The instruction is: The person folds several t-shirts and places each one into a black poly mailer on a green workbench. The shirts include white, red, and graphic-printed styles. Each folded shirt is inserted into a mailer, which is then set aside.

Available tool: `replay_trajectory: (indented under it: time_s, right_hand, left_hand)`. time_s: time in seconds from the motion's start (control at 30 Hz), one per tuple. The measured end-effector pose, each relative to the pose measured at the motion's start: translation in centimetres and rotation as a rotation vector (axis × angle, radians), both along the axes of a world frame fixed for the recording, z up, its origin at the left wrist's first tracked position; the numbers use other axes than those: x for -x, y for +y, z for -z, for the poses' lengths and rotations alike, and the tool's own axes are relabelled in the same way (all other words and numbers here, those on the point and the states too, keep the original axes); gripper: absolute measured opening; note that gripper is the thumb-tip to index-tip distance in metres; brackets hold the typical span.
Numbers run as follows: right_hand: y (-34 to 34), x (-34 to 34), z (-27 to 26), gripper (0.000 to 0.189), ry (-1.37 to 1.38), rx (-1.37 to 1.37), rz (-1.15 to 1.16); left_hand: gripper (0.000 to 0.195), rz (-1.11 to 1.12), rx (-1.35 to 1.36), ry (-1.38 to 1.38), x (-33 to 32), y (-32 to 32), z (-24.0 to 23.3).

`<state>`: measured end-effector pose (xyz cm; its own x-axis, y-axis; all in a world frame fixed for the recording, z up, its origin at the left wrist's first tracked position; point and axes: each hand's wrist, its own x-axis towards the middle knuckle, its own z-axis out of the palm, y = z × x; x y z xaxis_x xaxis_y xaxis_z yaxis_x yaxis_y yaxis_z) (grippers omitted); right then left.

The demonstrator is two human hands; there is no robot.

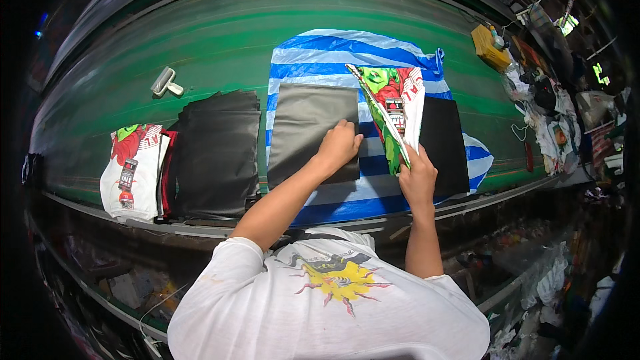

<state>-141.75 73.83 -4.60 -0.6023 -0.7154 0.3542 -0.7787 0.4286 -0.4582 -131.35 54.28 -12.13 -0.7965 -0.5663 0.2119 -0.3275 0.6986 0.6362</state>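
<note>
My right hand (419, 175) grips the lower edge of a folded printed T-shirt (409, 95), white with green and red artwork and a tag, tilted above a blue-and-white striped plastic sheet (320, 50). My left hand (342, 140) rests with curled fingers at the right edge of a black plastic bag (312, 115) lying on the sheet; whether it pinches the bag is unclear. Another black bag or flat black piece (445, 145) lies right of the shirt, partly behind my right hand. To the left are a stack of black bags (217, 155) and a pile of folded shirts (135, 180).
A lint roller or similar white-handled tool (167, 82) lies on the green table (225, 35) beyond the black stack. A yellow block-like object (490, 49) and heaped plastic and cloth (557, 135) line the right end. The table's metal edge (200, 230) runs before me.
</note>
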Motion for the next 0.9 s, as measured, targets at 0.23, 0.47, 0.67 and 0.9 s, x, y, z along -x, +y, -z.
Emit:
replay_trajectory:
  time_s: [0.23,0.47,0.67,0.9]
  right_hand:
    - [-0.2,0.8,2.6,0.044,-0.045,-0.067,-0.034]
    - [-2.8,-0.3,4.6,0.046,-0.118,-0.106,-0.144]
    - [-5.9,-1.3,5.9,0.038,-0.135,-0.21,-0.22]
    - [-6.5,-0.8,9.7,0.033,-0.096,-0.328,-0.175]
  left_hand:
    - [0.032,0.069,0.018,-0.34,-8.9,-0.6,3.4]
    - [0.056,0.21,0.087,-0.459,-16.5,1.3,5.9]
    - [0.046,0.215,0.222,-0.389,-13.6,3.4,8.0]
    - [0.036,0.312,0.453,-0.216,-12.4,4.5,7.9]
